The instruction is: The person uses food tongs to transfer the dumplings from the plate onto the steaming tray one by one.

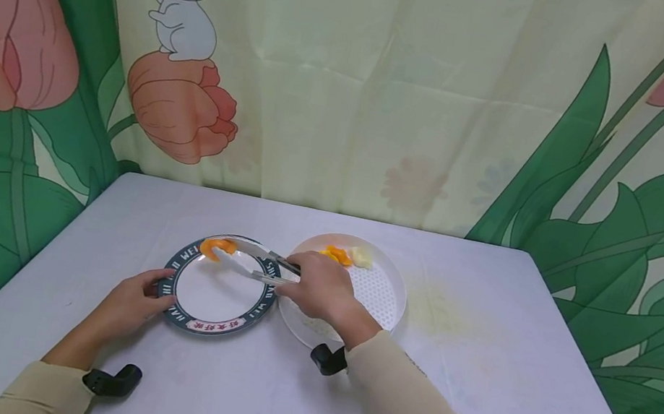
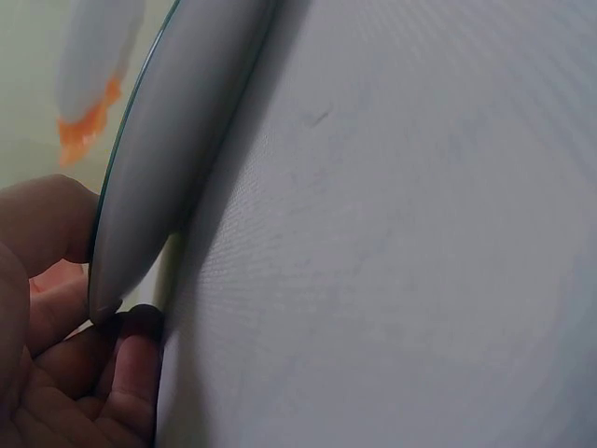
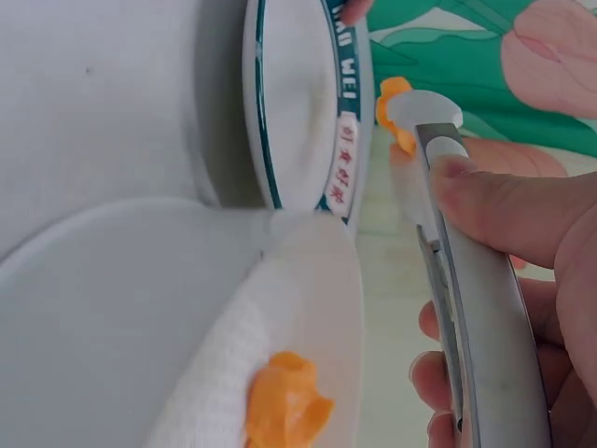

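Note:
My left hand [image 1: 134,302] grips the left rim of a white plate [image 1: 214,297] with a dark lettered border, seen edge-on in the left wrist view. Kitchen tongs [image 1: 274,279] with metal handles and pale tips are in my right hand [image 1: 321,289], thumb along one arm in the right wrist view. Between the tips sits a wavy-edged orange piece [image 3: 392,107], over the plate's upper left part. Below my right wrist lies a white dimpled plate [image 1: 378,303], bearing orange pieces [image 1: 337,255] and a pale yellowish piece [image 1: 362,257]. My forearm hides some of it.
Both plates stand side by side on a white-covered table [image 1: 470,406]. A yellowish stain [image 1: 436,309] marks the cloth at the right. Behind the table hangs a curtain [image 1: 338,91] printed with tulips and a rabbit. Each wrist wears a black device [image 1: 112,380].

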Demonstrator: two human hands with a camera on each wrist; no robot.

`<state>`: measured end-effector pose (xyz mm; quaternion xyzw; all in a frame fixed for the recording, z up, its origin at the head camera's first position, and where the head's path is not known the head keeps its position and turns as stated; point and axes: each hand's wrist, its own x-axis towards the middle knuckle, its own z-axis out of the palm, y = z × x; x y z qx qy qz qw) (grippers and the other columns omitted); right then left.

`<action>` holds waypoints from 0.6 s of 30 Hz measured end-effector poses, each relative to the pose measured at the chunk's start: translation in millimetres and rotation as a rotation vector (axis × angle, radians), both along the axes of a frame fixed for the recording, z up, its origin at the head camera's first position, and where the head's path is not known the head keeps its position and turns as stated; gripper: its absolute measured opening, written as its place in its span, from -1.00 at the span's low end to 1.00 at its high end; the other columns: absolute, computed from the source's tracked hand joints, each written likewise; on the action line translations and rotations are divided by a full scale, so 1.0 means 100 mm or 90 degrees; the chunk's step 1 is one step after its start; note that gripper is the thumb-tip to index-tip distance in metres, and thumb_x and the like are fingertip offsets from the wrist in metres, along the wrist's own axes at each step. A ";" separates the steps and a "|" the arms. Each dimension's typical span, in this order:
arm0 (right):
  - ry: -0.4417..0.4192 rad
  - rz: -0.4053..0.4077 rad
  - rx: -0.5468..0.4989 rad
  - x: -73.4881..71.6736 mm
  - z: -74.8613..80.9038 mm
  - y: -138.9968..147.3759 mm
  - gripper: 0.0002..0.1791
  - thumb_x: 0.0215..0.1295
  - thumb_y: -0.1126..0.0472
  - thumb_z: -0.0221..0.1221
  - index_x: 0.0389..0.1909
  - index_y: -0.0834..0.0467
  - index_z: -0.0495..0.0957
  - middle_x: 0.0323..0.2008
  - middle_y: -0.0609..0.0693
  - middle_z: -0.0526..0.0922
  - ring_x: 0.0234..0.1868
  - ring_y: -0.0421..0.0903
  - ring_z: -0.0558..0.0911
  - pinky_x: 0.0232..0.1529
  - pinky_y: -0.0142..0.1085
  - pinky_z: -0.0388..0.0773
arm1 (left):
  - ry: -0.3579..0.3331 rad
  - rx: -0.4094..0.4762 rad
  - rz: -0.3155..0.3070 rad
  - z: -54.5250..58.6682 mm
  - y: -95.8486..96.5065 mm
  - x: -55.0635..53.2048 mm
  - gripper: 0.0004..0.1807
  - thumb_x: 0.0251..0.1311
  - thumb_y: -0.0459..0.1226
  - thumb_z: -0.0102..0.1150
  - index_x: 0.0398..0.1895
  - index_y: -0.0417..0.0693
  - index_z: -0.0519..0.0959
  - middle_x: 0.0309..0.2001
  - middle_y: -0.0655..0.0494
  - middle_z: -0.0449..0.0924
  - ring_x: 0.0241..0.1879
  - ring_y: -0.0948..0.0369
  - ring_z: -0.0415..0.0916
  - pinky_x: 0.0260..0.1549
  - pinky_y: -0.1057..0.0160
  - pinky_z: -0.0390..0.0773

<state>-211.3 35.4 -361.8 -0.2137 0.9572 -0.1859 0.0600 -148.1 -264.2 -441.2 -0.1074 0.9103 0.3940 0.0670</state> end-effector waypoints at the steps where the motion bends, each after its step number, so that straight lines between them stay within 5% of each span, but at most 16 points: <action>1: 0.004 0.000 -0.006 0.00 0.01 0.04 -0.49 0.23 -0.07 0.37 0.17 0.01 0.64 -0.10 -0.11 0.67 -0.16 -0.12 0.52 -0.16 -0.23 0.51 | 0.001 -0.001 0.000 0.00 0.00 0.00 -0.29 0.35 -0.18 0.17 0.48 -0.29 0.20 0.36 -0.47 0.21 0.30 -0.32 0.22 0.22 -0.26 0.35; 9: 0.050 -0.009 -0.019 0.06 0.04 0.39 -0.49 0.17 -0.05 0.41 0.14 -0.01 0.65 -0.10 -0.10 0.68 -0.14 -0.11 0.53 -0.19 -0.17 0.49 | 0.014 -0.005 -0.012 -0.01 0.00 0.00 -0.29 0.35 -0.20 0.17 0.47 -0.31 0.20 0.37 -0.49 0.19 0.32 -0.35 0.20 0.22 -0.25 0.34; 18: 0.042 -0.052 -0.033 0.13 -0.01 0.68 -0.45 0.15 -0.06 0.41 0.16 0.04 0.64 -0.02 -0.07 0.67 -0.09 -0.05 0.56 -0.12 -0.12 0.52 | 0.014 -0.008 -0.019 0.00 0.00 0.02 -0.29 0.35 -0.20 0.18 0.46 -0.33 0.20 0.36 -0.51 0.19 0.31 -0.37 0.19 0.19 -0.25 0.36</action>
